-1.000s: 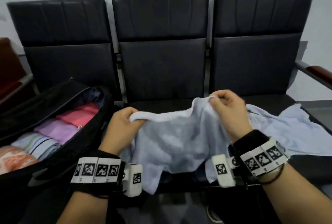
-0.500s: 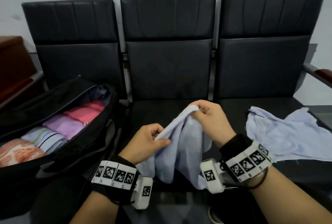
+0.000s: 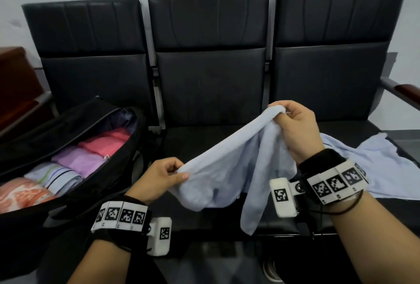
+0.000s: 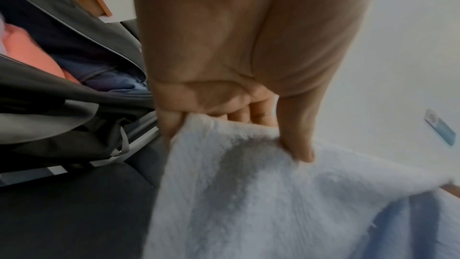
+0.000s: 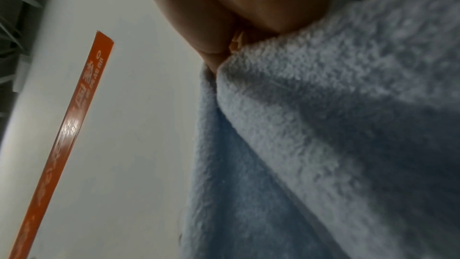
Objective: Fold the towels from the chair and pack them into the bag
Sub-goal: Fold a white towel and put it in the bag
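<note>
I hold a pale blue towel [image 3: 236,167] in the air above the middle chair seat [image 3: 193,140]. My left hand [image 3: 163,175] pinches its lower edge between thumb and fingers, seen close in the left wrist view on the towel [image 4: 248,194]. My right hand [image 3: 295,124] grips the upper corner, higher and further right; the towel [image 5: 336,125] fills the right wrist view. The cloth sags in folds between both hands. An open black bag [image 3: 95,170] sits on the left seat, holding several folded towels [image 3: 75,158]. Another pale blue towel [image 3: 375,165] lies crumpled on the right seat.
Three joined black chairs stand against a grey wall. A wooden armrest [image 3: 406,92] sticks out at the far right, and a brown wooden piece of furniture [image 3: 16,83] stands left of the bag. A shoe [image 3: 271,270] shows on the floor below.
The towel has been lifted clear of the other one on the right seat. My right hand rose with its corner while my left moved lower and apart, stretching the edge.
</note>
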